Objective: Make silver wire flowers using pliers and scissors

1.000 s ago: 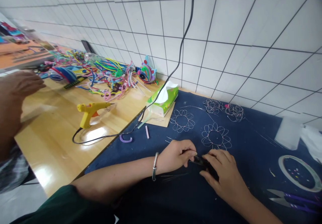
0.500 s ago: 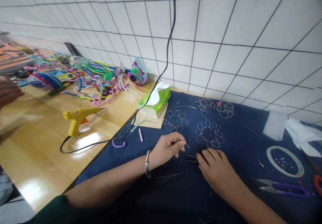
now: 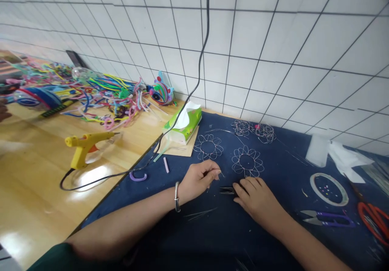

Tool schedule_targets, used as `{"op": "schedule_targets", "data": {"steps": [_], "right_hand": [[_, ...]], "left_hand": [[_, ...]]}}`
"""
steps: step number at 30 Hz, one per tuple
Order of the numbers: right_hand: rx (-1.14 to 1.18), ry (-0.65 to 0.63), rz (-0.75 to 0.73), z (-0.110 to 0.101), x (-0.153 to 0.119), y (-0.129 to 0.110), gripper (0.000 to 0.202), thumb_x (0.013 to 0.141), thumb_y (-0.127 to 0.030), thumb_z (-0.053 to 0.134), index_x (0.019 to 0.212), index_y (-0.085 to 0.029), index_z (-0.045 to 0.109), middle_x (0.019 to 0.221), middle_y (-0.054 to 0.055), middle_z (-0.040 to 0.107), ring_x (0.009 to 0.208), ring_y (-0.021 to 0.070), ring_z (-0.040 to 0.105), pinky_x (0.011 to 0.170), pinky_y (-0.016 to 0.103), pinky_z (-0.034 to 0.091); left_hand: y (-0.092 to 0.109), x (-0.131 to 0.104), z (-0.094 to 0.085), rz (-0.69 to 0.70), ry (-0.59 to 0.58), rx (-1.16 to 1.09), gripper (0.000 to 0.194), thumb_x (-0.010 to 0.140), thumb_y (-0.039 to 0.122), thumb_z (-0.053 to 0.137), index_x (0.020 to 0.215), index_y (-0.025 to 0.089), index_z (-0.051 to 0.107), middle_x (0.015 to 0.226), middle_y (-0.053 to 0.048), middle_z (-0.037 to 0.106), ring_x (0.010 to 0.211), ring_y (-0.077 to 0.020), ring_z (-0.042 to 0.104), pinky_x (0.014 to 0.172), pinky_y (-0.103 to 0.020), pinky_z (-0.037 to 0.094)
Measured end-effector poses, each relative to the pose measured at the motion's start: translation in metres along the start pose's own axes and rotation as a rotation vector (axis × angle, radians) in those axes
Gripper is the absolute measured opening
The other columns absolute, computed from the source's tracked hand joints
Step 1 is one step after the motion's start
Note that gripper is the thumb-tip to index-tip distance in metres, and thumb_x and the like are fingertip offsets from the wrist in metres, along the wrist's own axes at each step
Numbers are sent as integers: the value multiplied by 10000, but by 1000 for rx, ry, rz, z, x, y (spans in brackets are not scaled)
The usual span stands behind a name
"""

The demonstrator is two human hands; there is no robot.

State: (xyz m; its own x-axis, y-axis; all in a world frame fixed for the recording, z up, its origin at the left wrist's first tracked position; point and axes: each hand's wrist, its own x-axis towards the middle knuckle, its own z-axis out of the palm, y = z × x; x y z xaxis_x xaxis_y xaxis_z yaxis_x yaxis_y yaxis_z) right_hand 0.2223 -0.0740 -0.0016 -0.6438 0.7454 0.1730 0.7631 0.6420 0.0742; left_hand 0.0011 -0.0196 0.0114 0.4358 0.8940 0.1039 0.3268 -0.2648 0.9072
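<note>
My left hand (image 3: 199, 180) pinches a thin piece of wire (image 3: 222, 173), whose end pokes out past the fingertips. To its right, my right hand (image 3: 257, 200) is closed over a pair of pliers (image 3: 227, 190). The dark jaws point left toward my left hand, and the handles are hidden under my palm. Just beyond my hands lie two flower-shaped wire rings, one on the left (image 3: 208, 147) and one on the right (image 3: 247, 161). Loose cut wires (image 3: 200, 214) rest on the dark blue cloth (image 3: 170, 230) below my left hand.
A yellow glue gun (image 3: 82, 147) lies left, its cord crossing to the cloth. A green tissue pack (image 3: 192, 128) stands near the wall. More wire flowers (image 3: 265, 133) lie behind. Right are a round dish (image 3: 316, 194), purple snips (image 3: 334, 219) and orange scissors (image 3: 375, 220). Someone's hand (image 3: 3, 112) shows far left.
The view has swung slightly right. The pliers' jaws, spread apart before, are now closer together. My left hand keeps its pinch on the wire, with less of it showing.
</note>
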Motion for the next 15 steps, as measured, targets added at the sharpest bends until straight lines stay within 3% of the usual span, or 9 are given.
{"op": "schedule_targets", "data": {"steps": [9, 15], "right_hand": [[98, 16, 47, -4, 1, -3, 268, 854, -264, 440, 1082, -172, 545, 985, 95, 561, 954, 221, 486, 831, 396, 376], [145, 19, 69, -5, 5, -3, 251, 840, -264, 454, 1052, -175, 555, 977, 97, 556, 955, 218, 488, 832, 396, 380]], "left_hand": [[1, 1, -5, 26, 18, 60, 183, 851, 293, 438, 815, 160, 559, 699, 11, 604, 482, -39, 498, 475, -143, 383], [-4, 4, -6, -28, 8, 47, 197, 850, 314, 430, 808, 164, 551, 689, 24, 608, 419, -30, 474, 433, -145, 368]]}}
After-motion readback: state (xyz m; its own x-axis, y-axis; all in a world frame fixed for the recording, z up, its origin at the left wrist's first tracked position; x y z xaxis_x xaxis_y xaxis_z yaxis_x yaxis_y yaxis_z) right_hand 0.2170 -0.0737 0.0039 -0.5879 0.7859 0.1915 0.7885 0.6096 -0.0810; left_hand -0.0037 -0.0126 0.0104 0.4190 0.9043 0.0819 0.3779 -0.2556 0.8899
